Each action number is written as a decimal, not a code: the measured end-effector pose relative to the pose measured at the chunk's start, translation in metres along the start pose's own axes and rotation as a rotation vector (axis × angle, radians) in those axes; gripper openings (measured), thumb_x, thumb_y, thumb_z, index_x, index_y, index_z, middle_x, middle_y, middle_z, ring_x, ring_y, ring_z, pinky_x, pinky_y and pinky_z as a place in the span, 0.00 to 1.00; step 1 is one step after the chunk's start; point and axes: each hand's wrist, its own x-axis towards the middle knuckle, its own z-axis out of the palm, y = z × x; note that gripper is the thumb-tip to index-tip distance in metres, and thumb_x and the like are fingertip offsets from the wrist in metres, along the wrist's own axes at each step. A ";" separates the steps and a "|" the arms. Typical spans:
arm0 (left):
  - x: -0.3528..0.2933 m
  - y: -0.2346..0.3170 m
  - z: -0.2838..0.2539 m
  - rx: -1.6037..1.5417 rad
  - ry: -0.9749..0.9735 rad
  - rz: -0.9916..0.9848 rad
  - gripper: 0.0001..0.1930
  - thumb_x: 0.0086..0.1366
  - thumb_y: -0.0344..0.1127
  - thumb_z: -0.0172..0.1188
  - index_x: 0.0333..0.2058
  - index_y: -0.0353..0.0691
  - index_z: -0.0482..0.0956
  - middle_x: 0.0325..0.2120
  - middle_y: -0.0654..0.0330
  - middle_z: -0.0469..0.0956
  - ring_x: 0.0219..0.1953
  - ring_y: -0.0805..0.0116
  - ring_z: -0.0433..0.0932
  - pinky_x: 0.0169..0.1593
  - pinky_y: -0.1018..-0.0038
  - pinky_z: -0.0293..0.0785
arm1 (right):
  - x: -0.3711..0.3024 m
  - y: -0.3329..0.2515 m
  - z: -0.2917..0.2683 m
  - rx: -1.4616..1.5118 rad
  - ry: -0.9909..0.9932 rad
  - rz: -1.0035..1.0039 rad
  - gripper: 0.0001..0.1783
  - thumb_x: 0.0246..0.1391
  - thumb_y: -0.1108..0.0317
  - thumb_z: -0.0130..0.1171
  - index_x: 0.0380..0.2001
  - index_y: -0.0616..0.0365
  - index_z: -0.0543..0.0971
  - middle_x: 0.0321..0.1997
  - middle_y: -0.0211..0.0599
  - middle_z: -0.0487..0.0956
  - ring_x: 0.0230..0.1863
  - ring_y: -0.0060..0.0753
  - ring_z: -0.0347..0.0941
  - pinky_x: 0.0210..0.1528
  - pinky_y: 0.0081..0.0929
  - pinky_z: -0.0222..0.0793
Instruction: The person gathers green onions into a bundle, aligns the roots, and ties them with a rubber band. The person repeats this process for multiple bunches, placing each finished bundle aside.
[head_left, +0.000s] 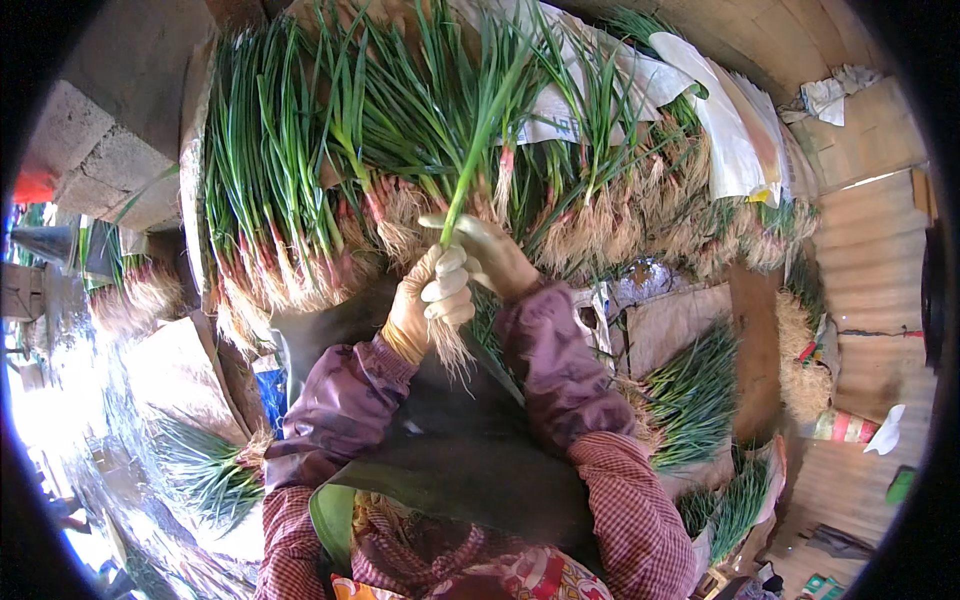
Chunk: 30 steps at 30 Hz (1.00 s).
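Observation:
My left hand (432, 292), in a pale glove, is closed around the lower stem of one green garlic plant (478, 150). Its green leaves rise up and to the right, while its stringy roots (453, 352) hang below the fist. Close against that fist is my right hand (500, 258), also gloved. One of its fingers reaches out behind the stalk; its other fingers are partly hidden, and no grip on the stem shows. Just beyond both hands lies a broad heap of green garlic (270, 180) with reddish stems and pale roots.
White sacking (725, 120) partly covers the heap at the back right. Smaller bundles of garlic (690, 400) lie at the right, and another bundle (205, 470) at the left. Concrete blocks (105, 150) stand at the far left. A dark apron (460, 450) covers my lap.

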 end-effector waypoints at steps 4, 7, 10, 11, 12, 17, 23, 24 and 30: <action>0.000 0.008 -0.003 0.011 0.145 0.085 0.14 0.68 0.45 0.39 0.27 0.45 0.64 0.12 0.71 0.57 0.11 0.81 0.55 0.20 0.81 0.55 | 0.043 0.041 -0.014 -0.535 0.171 -0.428 0.13 0.57 0.63 0.45 0.36 0.56 0.77 0.28 0.34 0.74 0.29 0.30 0.71 0.32 0.28 0.68; -0.002 -0.012 0.013 0.584 0.300 0.116 0.16 0.68 0.47 0.41 0.26 0.44 0.64 0.10 0.73 0.55 0.10 0.80 0.53 0.17 0.79 0.58 | 0.034 0.081 -0.050 -1.179 0.588 -0.319 0.12 0.55 0.69 0.44 0.36 0.51 0.78 0.34 0.42 0.77 0.32 0.41 0.74 0.35 0.34 0.71; -0.002 -0.009 0.032 0.991 0.315 0.459 0.18 0.65 0.51 0.45 0.27 0.42 0.66 0.11 0.69 0.59 0.11 0.78 0.56 0.20 0.75 0.65 | -0.007 0.138 -0.117 -1.633 0.041 -0.076 0.08 0.50 0.67 0.48 0.30 0.52 0.78 0.29 0.42 0.76 0.32 0.43 0.74 0.32 0.41 0.70; 0.002 -0.008 0.031 0.992 0.374 0.564 0.18 0.65 0.50 0.45 0.27 0.41 0.66 0.11 0.69 0.60 0.12 0.78 0.57 0.20 0.75 0.66 | -0.027 0.157 -0.134 -1.517 -0.206 0.114 0.08 0.49 0.67 0.49 0.28 0.53 0.77 0.26 0.43 0.75 0.32 0.43 0.74 0.31 0.43 0.69; 0.005 -0.004 0.024 0.977 0.396 0.610 0.17 0.65 0.49 0.46 0.29 0.41 0.67 0.11 0.69 0.60 0.13 0.79 0.58 0.21 0.76 0.66 | -0.030 0.147 -0.138 -1.591 -0.197 0.014 0.09 0.50 0.63 0.49 0.31 0.51 0.77 0.25 0.41 0.74 0.30 0.42 0.73 0.31 0.40 0.70; 0.017 0.006 -0.002 0.770 0.370 0.093 0.17 0.66 0.43 0.47 0.40 0.33 0.70 0.10 0.70 0.59 0.13 0.76 0.62 0.25 0.71 0.71 | 0.041 -0.009 -0.106 -1.044 0.685 -0.270 0.19 0.56 0.49 0.47 0.31 0.54 0.76 0.17 0.30 0.74 0.15 0.24 0.67 0.20 0.22 0.65; 0.023 0.005 -0.013 1.070 0.633 0.223 0.16 0.65 0.41 0.48 0.44 0.35 0.73 0.22 0.64 0.73 0.21 0.73 0.71 0.33 0.72 0.72 | 0.130 -0.050 -0.120 -1.155 0.774 0.023 0.18 0.53 0.56 0.54 0.33 0.63 0.76 0.25 0.42 0.79 0.22 0.32 0.73 0.28 0.24 0.69; 0.029 0.000 -0.014 1.038 0.611 0.217 0.16 0.65 0.41 0.50 0.45 0.37 0.74 0.30 0.64 0.75 0.29 0.73 0.73 0.39 0.73 0.71 | 0.133 -0.020 -0.157 -0.773 0.779 -0.131 0.14 0.51 0.62 0.57 0.34 0.64 0.76 0.30 0.42 0.79 0.18 0.27 0.69 0.22 0.22 0.66; 0.019 0.012 -0.048 1.271 0.728 0.364 0.11 0.65 0.37 0.48 0.40 0.37 0.73 0.24 0.67 0.73 0.23 0.78 0.70 0.25 0.82 0.66 | 0.034 0.015 -0.012 -1.328 0.549 -0.328 0.16 0.53 0.54 0.53 0.25 0.56 0.77 0.19 0.30 0.74 0.19 0.25 0.69 0.22 0.22 0.66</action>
